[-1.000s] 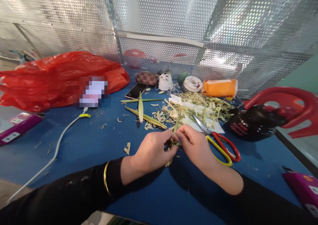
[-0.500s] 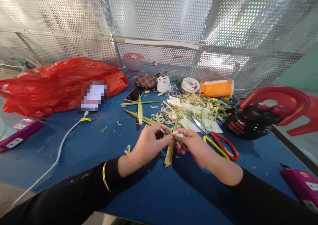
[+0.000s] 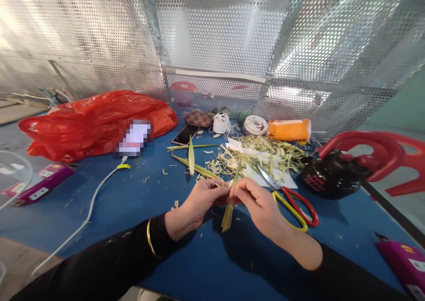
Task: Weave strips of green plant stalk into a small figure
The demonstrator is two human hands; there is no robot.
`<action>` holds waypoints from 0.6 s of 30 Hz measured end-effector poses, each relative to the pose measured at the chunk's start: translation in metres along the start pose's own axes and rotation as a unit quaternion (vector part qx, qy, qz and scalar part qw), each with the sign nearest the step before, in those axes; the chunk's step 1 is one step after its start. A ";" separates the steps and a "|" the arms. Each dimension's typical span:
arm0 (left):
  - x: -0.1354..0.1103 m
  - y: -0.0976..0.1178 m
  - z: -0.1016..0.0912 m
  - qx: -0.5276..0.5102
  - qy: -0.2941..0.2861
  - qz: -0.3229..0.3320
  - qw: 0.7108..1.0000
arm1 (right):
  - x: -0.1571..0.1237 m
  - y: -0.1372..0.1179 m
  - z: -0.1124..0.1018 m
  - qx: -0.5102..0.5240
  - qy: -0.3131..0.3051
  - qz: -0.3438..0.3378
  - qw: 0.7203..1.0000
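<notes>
My left hand (image 3: 202,200) and my right hand (image 3: 260,206) meet over the blue table. Both are closed, thumbs and fingers pinching a narrow green leaf strip (image 3: 231,183), mostly hidden between the fingertips. Just under my fingers, a broader yellow-green leaf piece (image 3: 227,219) points toward me. Beyond my left hand, long leaf stalks (image 3: 202,170) and a single pointed leaf blade (image 3: 191,157) lie on the table. Scissors (image 3: 292,208) with red and yellow handles rest beside my right hand, blades on a white sheet. A heap of shredded leaf scraps (image 3: 282,152) spreads past them.
A red plastic bag (image 3: 99,124) and a blurred-out phone (image 3: 135,137) on a white cable (image 3: 93,199) are left. Behind stand a dark phone (image 3: 186,134), a checked case (image 3: 198,119), a ribbon roll (image 3: 255,125) and an orange packet (image 3: 289,130). A black jug (image 3: 332,177) is right.
My right hand has turned, its fingers now curled over toward my left fingertips. The pale end of the strip is more covered. The whole view has shifted slightly up and left.
</notes>
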State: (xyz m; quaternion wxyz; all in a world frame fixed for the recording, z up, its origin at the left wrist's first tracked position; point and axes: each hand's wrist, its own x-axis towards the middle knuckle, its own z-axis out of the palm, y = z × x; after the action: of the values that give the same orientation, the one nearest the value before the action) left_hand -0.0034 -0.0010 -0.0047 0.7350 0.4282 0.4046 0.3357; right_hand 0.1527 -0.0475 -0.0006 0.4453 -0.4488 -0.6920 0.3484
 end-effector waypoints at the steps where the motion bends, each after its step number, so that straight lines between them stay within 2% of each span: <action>1: -0.001 0.000 0.001 -0.003 0.006 0.005 1.000 | 0.000 0.000 0.001 0.004 -0.004 0.002 1.000; 6: -0.002 -0.003 0.004 0.009 0.042 0.020 0.999 | -0.004 0.000 0.004 -0.061 -0.048 -0.082 0.994; 8: -0.002 -0.004 0.004 0.026 0.050 0.025 0.998 | -0.005 0.000 0.005 -0.069 -0.053 -0.070 0.994; 11: -0.002 -0.005 0.004 0.047 0.055 0.057 0.996 | -0.002 0.000 0.008 -0.001 0.015 0.035 0.999; 14: -0.002 -0.004 0.004 0.078 0.072 0.107 0.989 | 0.002 -0.001 0.013 0.137 0.129 0.148 0.971; 16: -0.002 -0.005 0.003 0.125 0.083 0.144 0.978 | 0.004 -0.002 0.016 0.218 0.148 0.198 0.944; 18: -0.002 -0.007 0.001 0.190 0.090 0.177 0.961 | 0.004 -0.004 0.018 0.262 0.132 0.228 0.928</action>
State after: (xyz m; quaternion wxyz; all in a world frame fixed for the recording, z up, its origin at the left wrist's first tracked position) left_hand -0.0027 -0.0061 -0.0104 0.5294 0.5929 0.4432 0.4144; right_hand 0.1335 -0.0465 -0.0026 0.5432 -0.5039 -0.3893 0.5473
